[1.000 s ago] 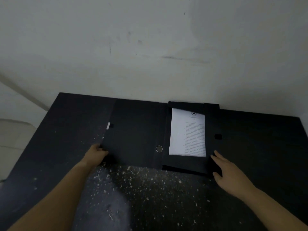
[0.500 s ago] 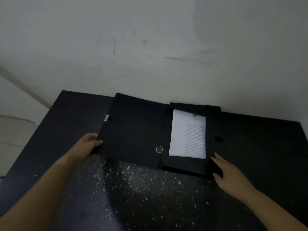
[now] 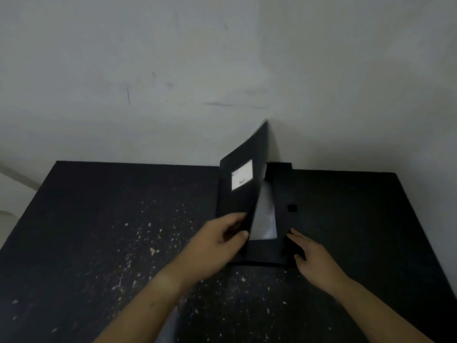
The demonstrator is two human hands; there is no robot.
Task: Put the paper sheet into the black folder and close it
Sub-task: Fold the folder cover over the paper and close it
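Head view: black folder lies on dark, white-speckled tabletop, near the wall. Its cover stands tilted up over the base, white label facing the camera. Left hand pinches cover's near edge, thumb on front, fingers behind. Paper sheet lies inside the base, partly hidden by cover. Right hand is flat w/ fingers spread apart, touching folder's near right corner, gripping nothing.
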